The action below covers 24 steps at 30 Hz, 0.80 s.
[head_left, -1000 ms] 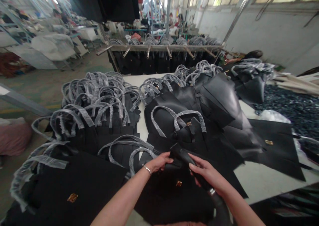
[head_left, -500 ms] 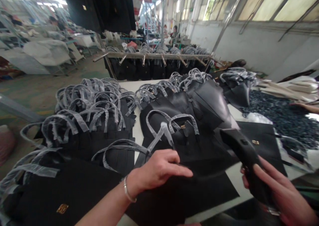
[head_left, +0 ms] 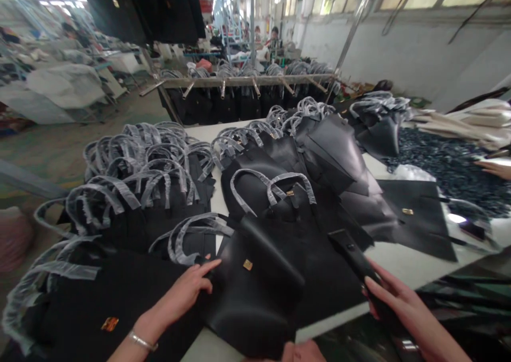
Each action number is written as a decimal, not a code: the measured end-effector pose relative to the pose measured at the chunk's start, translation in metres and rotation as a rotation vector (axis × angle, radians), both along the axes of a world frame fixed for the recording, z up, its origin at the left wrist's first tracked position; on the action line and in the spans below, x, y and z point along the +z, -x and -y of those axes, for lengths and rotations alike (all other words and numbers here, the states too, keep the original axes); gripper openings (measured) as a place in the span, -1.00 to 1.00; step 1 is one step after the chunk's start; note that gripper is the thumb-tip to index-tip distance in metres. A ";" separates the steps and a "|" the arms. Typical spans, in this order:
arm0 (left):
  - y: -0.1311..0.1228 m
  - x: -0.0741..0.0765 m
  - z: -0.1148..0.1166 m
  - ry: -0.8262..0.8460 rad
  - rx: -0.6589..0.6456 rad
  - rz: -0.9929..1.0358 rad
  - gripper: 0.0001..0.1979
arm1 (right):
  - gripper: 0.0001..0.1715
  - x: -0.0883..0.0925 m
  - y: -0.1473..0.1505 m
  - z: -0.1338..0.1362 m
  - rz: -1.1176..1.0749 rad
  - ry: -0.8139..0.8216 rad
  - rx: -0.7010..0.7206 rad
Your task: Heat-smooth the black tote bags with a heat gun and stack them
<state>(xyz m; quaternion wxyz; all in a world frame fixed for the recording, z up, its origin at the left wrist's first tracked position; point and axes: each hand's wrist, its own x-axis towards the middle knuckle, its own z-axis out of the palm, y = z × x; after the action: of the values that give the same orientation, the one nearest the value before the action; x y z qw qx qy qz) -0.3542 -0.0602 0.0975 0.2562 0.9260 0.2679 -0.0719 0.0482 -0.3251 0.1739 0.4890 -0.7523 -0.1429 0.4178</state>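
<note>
A black leather tote bag (head_left: pixel 255 293) with a small gold plate (head_left: pixel 248 264) lies at the front of the white table, flap side up. My left hand (head_left: pixel 178 290) rests against its left side, fingers spread, beside a neighbouring bag's plastic-wrapped handles (head_left: pixel 191 242). To the right, my right hand (head_left: pixel 399 303) grips a narrow black leather strap (head_left: pixel 353 255), whose far end points up and to the left. The strap's link to the tote is hidden. A flat black bag panel (head_left: pixel 120 303) with a gold tag lies under my left wrist.
Piles of black bags with wrapped grey handles (head_left: pixel 143 162) cover the table (head_left: pixel 403 263). Scraps lie heaped on the right (head_left: pixel 447 175), with a co-worker's hand (head_left: pixel 495 169) above them. A metal rack (head_left: pixel 243 81) stands behind the table, and black bags hang overhead (head_left: pixel 139 10).
The tote now lies spread out between my hands. My left hand has moved left to its side, and my right hand has dropped lower with the strap. A co-worker's hand has shifted slightly.
</note>
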 end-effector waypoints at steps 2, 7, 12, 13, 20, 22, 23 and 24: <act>0.012 -0.005 -0.005 0.022 0.113 -0.085 -0.51 | 0.03 -0.020 0.011 -0.011 -0.061 0.033 0.126; -0.033 0.002 0.011 -0.183 0.342 -0.071 -0.59 | -0.09 -0.059 0.041 -0.048 -0.126 0.091 0.426; -0.098 -0.032 0.046 -0.286 0.381 0.172 -0.76 | -0.17 -0.074 0.071 -0.098 -0.123 0.098 0.564; -0.104 -0.044 0.051 -0.285 0.393 0.177 -0.76 | -0.17 -0.077 0.075 -0.108 -0.133 0.108 0.577; -0.097 -0.101 0.071 -0.296 0.403 0.312 -0.57 | -0.23 -0.090 0.100 -0.169 -0.135 0.142 0.638; -0.094 -0.106 0.071 -0.298 0.376 0.348 -0.56 | -0.23 -0.089 0.105 -0.183 -0.134 0.144 0.655; -0.093 -0.108 0.071 -0.296 0.370 0.360 -0.56 | -0.24 -0.088 0.108 -0.189 -0.131 0.140 0.665; -0.092 -0.108 0.071 -0.294 0.366 0.369 -0.56 | -0.24 -0.087 0.111 -0.196 -0.124 0.136 0.673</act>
<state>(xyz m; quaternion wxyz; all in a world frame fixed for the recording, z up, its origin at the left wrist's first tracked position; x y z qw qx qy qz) -0.2621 -0.1310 -0.0110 0.1725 0.8868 0.3869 0.1845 -0.0629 -0.1292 0.0873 0.2803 -0.6673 -0.3247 0.6089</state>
